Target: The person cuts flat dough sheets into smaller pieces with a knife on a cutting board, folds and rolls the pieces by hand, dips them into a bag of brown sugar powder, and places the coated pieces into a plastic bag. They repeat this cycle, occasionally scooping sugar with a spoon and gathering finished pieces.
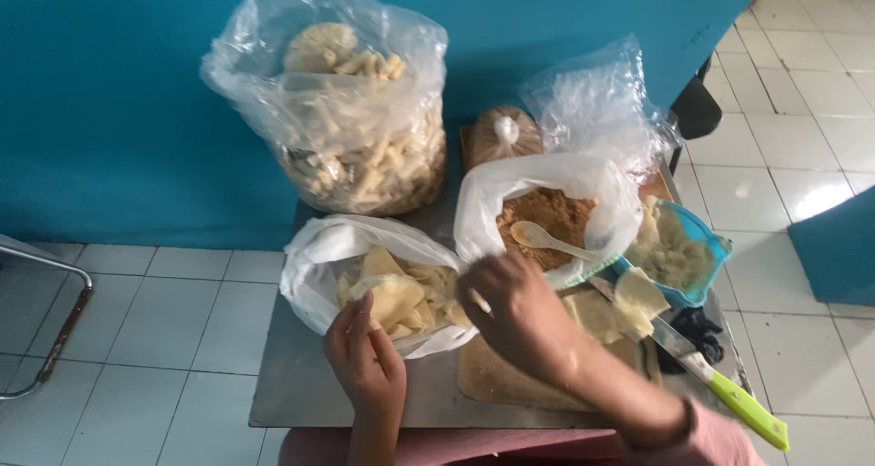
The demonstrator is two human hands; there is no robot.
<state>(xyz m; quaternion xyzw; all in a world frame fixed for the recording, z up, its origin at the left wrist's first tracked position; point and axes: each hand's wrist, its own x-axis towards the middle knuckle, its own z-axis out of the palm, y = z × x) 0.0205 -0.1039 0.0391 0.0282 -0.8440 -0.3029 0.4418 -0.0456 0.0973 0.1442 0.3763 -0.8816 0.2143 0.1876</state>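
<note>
Pale, thin wrappers (pixel 401 295) sit in an open white bag (pixel 314 252) at the table's (pixel 301 388) front left. Left hand (pixel 365 357) pinches one by its edge, fingers closed on it. Right hand (pixel 515 311) is curled at the bag's rim, prob. gripping another, but can't tell for sure. Sheets look light, floppy, easy to tear: best held by edges w/ fingertips. Knife (pixel 720 384) lies right.

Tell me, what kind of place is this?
Probably a small home or stall food-prep corner: a metal table on white floor tiles, big plastic bags of crackers, a bag of brown crumbs with a spoon, a green-handled knife.
</note>
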